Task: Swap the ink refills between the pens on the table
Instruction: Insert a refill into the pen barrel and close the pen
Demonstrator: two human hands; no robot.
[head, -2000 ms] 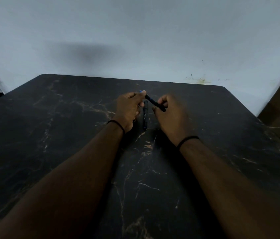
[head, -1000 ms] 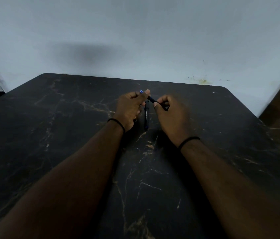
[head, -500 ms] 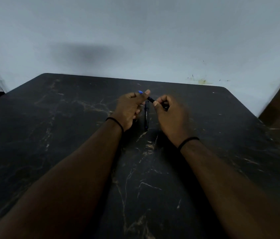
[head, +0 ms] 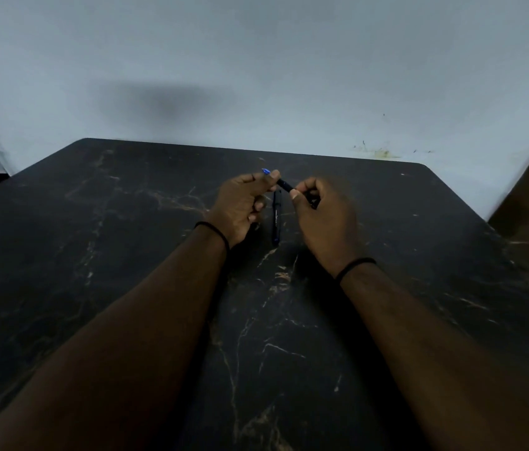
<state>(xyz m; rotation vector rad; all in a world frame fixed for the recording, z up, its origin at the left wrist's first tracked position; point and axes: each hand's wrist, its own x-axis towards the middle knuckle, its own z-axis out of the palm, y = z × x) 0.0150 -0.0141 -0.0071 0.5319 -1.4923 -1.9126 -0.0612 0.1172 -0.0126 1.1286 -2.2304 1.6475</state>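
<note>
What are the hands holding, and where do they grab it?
Both hold one dark pen: the left hand pinches its blue-tipped end, the right hand grips the other end.

bare forearms, thin black band on each wrist: left wrist band (head: 212, 232), right wrist band (head: 354, 266)

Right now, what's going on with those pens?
A person holds one dark pen above the black marble table with both hands: the left hand pinches the end with the blue tip, the right hand grips the other end. A second pen lies flat on the table between the hands. Whether any refill is out yet can't be told.
</note>
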